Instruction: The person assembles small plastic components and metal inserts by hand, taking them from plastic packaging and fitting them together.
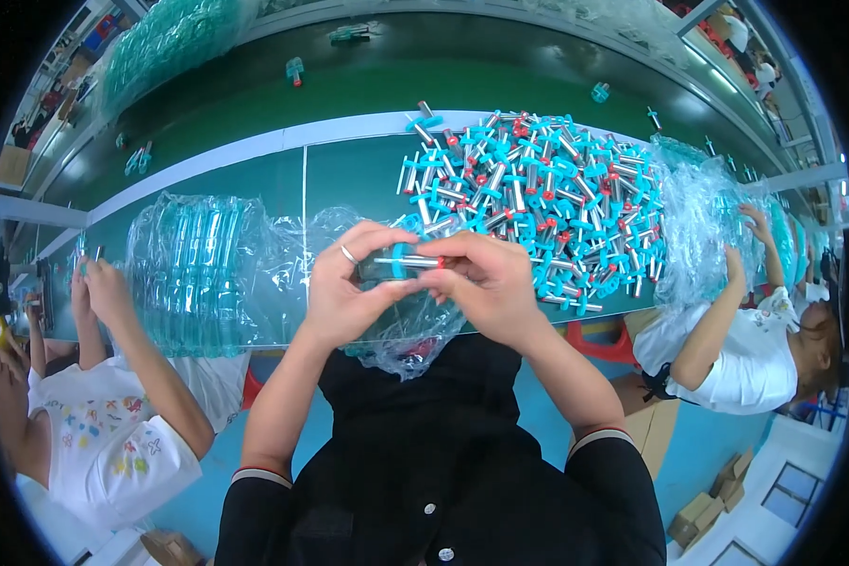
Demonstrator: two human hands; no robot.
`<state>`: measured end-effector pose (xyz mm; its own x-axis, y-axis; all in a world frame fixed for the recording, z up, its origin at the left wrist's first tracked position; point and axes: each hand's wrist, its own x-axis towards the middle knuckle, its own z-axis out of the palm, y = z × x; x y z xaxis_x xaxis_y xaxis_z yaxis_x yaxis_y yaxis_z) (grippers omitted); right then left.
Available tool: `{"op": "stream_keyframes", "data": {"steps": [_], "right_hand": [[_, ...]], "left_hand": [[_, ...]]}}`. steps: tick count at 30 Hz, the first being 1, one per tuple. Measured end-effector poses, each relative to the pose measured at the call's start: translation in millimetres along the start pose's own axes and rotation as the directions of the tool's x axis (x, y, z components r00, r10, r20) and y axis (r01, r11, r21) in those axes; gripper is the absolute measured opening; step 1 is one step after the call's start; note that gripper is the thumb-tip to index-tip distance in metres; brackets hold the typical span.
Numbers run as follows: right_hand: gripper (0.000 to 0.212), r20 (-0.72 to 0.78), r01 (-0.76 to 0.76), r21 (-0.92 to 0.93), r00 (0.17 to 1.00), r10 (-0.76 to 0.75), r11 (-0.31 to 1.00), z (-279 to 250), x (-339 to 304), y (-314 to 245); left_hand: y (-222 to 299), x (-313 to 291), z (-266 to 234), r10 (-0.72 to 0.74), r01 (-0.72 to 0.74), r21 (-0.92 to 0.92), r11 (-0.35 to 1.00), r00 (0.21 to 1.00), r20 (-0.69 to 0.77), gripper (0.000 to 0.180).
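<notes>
In front of my chest, both hands pinch one small part with a metal barrel, a turquoise collar and a red end. My left hand, with a ring on one finger, is curved around the collar side, where something clear and dark-looking also shows; I cannot make out whether it is separate. My right hand grips the red end between thumb and fingers. Just beyond my right hand lies a large heap of similar parts, turquoise, metal and red. Crumpled clear plastic film hangs over the table edge below my hands.
To the left, a plastic bag holds rows of clear greenish tubes. Past a pale rail, a dark green belt carries a few scattered parts. Co-workers sit on both sides, one's hand near more plastic bags at right.
</notes>
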<state>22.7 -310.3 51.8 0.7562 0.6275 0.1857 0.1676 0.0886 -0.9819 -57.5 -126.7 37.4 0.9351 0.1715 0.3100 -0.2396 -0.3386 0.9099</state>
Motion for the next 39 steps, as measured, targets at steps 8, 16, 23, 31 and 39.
{"op": "stream_keyframes", "data": {"steps": [8,16,23,31,39], "right_hand": [[0.013,0.273,-0.337,0.39,0.931,0.242,0.857,-13.7,0.8,-3.8],[0.009,0.211,-0.236,0.355,0.963,0.168,0.905,-5.1,-10.6,-6.8],[0.008,0.226,-0.286,0.421,0.952,0.206,0.861,-0.5,-17.1,-4.3],[0.008,0.237,-0.307,0.446,0.946,0.219,0.841,1.5,-21.2,-3.9],[0.007,0.199,-0.29,0.444,0.954,0.223,0.848,4.2,-24.0,2.8]], "left_hand": [[-1.1,-6.3,-11.6,-0.145,0.166,-0.224,0.96,0.984,0.107,0.046],[-2.1,-13.2,-7.2,-0.057,0.098,-0.308,0.946,0.989,0.14,0.044],[-2.0,-14.4,-7.5,-0.033,0.082,-0.285,0.955,0.984,0.172,0.045],[-0.8,-16.7,-6.3,-0.038,0.104,-0.342,0.934,0.98,0.194,0.043],[-0.5,-16.4,-4.6,-0.057,0.126,-0.355,0.926,0.978,0.2,0.042]]}}
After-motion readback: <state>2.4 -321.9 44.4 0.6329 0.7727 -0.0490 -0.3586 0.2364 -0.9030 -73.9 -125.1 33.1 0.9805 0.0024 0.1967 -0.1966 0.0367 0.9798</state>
